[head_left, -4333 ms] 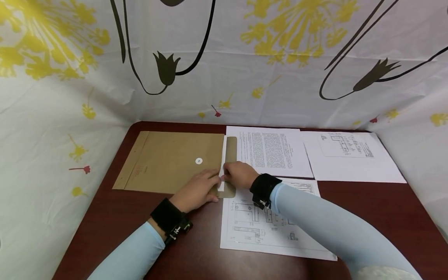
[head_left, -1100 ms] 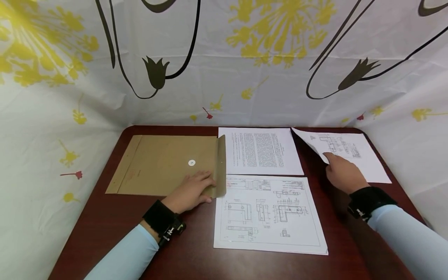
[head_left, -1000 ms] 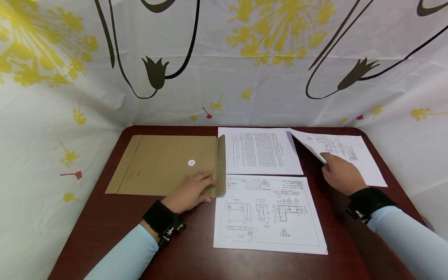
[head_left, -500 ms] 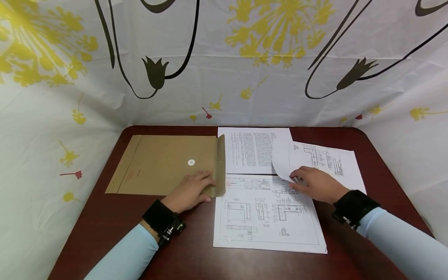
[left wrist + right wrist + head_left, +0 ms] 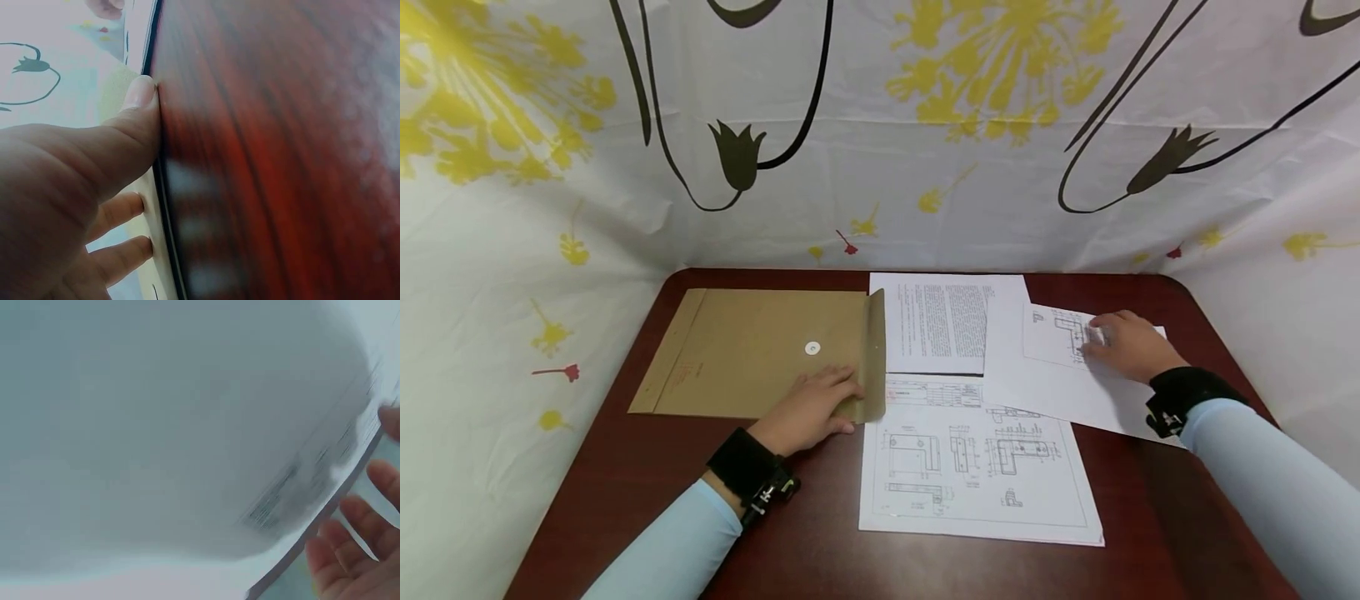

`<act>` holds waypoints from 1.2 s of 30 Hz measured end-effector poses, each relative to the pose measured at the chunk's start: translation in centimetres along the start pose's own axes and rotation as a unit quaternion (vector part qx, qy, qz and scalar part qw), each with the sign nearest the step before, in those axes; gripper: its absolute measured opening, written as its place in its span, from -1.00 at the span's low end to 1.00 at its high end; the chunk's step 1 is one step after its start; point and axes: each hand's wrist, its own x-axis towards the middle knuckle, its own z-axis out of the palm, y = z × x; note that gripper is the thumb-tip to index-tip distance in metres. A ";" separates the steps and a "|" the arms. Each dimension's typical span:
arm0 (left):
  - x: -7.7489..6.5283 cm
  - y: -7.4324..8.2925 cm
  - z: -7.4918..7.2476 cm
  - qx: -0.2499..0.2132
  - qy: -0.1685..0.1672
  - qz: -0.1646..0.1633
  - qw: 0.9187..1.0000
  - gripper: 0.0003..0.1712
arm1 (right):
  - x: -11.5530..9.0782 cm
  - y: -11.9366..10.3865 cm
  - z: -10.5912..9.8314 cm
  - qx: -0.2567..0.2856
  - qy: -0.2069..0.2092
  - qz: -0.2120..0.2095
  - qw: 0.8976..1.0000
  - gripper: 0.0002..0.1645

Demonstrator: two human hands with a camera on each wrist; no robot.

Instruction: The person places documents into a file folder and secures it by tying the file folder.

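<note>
My left hand [image 5: 808, 410] rests with extended fingers on a brown paper envelope [image 5: 737, 350], near its opening and the raised flap [image 5: 876, 358]. In the left wrist view, the thumb [image 5: 139, 103] touches the envelope's near edge. A loose white sheet with a drawing [image 5: 1011, 367] lies askew over parts of a text sheet [image 5: 928, 321] and a stack of technical drawings [image 5: 970, 492]. Above that loose sheet's right part is my right hand [image 5: 1131, 346], its fingers spread and pinching nothing in the right wrist view. Whether its fingertips touch the paper cannot be told.
Everything lies on a dark red wooden table [image 5: 775, 542]. A white patterned cloth [image 5: 865, 125] hangs behind and along both sides. On the envelope's face sits a white round button [image 5: 812, 348].
The right hand left the envelope opening, pulled the loose sheet leftward from the back right corner, released it and moved right. The left hand stays on the envelope; the white strip at its opening is gone.
</note>
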 end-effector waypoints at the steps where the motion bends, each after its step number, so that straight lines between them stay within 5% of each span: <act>1: 0.0 0.0 0.0 0.001 -0.001 0.000 1.000 -0.44 | 0.2 0.7 0.0 -0.007 -0.006 0.007 1.000 -0.12; 11: 0.2 -0.2 0.2 -0.009 -0.011 -0.007 1.000 -0.43 | 1.0 2.3 -0.2 -0.006 -0.039 0.062 0.997 0.22; 21: 0.3 -0.2 0.1 -0.008 -0.012 -0.013 1.000 -0.43 | 2.3 3.0 -0.4 -0.046 -0.032 0.058 0.997 0.49; 28: 0.4 -0.1 0.1 0.000 -0.009 -0.007 1.000 -0.43 | 2.2 2.7 -0.4 -0.071 -0.027 0.049 0.996 0.29; 36: 0.4 -0.1 0.2 0.001 -0.010 -0.013 1.000 -0.42 | 2.5 2.2 -0.7 -0.078 -0.039 0.037 0.996 0.34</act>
